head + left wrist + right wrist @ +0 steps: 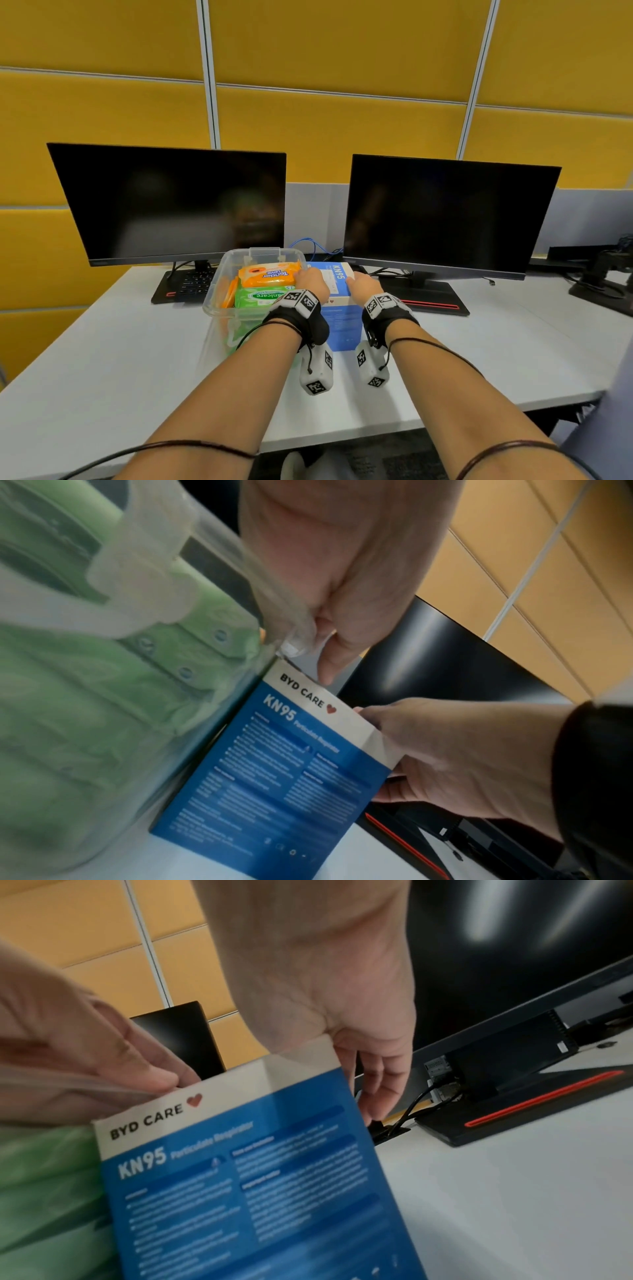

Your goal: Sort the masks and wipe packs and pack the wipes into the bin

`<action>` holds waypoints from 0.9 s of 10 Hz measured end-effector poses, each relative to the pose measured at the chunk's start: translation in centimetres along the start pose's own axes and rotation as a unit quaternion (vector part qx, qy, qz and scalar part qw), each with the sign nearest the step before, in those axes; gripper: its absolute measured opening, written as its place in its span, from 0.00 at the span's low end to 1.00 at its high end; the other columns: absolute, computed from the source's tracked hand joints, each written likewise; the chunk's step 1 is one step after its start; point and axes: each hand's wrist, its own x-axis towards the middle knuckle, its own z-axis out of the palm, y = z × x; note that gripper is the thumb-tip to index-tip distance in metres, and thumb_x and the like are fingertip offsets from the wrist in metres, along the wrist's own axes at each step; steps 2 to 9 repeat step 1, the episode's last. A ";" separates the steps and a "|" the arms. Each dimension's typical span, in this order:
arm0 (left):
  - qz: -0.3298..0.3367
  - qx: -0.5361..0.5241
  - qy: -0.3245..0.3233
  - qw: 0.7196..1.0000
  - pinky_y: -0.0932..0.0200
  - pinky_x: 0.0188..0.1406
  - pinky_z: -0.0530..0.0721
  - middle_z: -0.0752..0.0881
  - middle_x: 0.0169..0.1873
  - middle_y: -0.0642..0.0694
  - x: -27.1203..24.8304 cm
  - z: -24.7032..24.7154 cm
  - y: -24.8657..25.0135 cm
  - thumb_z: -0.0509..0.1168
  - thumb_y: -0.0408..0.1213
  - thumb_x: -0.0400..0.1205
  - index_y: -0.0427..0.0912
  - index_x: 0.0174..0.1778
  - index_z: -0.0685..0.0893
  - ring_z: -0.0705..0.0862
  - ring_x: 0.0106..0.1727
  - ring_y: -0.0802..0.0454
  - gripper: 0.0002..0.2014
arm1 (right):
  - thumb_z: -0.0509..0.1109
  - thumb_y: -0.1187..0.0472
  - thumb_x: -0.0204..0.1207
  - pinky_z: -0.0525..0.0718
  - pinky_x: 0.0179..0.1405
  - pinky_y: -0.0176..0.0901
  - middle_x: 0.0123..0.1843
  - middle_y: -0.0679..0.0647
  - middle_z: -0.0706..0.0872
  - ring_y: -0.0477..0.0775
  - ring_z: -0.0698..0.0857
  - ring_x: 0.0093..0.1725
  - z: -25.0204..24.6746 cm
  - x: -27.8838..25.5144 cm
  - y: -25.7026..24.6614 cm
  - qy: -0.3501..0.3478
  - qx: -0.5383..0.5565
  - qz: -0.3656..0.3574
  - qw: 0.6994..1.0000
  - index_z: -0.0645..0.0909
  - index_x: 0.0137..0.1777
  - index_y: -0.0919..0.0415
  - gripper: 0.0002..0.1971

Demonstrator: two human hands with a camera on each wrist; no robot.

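A blue and white KN95 mask box (342, 322) stands upright on the white table, pressed against the right wall of a clear plastic bin (219, 294). Inside the bin lie an orange wipe pack (267, 274) and a green wipe pack (257, 296). My left hand (308, 275) grips the box's top left edge beside the bin rim. My right hand (359, 282) grips the top right edge, its fingers (373, 1085) hanging down the box's right side. In the left wrist view my left thumb (325, 666) touches the box (274, 777) top. The green pack (103, 723) shows through the bin wall.
Two dark monitors (171, 202) (445, 212) stand behind the bin and box. A black keyboard (191, 284) lies under the left one. The right monitor's base with a red stripe (431, 301) sits just right of the box. Blue cables (315, 246) run behind.
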 end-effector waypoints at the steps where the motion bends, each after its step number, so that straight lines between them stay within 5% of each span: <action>1: 0.000 -0.024 -0.018 1.000 0.56 0.72 0.74 0.78 0.69 0.38 -0.3 -0.9 0.1 0.55 0.35 0.87 0.34 0.71 0.72 0.77 0.71 0.45 0.17 | 0.52 0.56 0.88 0.76 0.66 0.47 0.70 0.61 0.78 0.58 0.78 0.68 -0.5 0.4 -0.1 -0.024 -0.006 -0.004 1.000 0.70 0.74 0.64 0.19; 9: 0.000 -0.024 -0.018 1.000 0.56 0.72 0.74 0.78 0.69 0.38 -0.3 -0.9 0.1 0.55 0.35 0.87 0.34 0.71 0.72 0.77 0.71 0.45 0.17 | 0.52 0.56 0.88 0.76 0.66 0.47 0.70 0.61 0.78 0.58 0.78 0.68 -0.5 0.4 -0.1 -0.024 -0.006 -0.004 1.000 0.70 0.74 0.64 0.19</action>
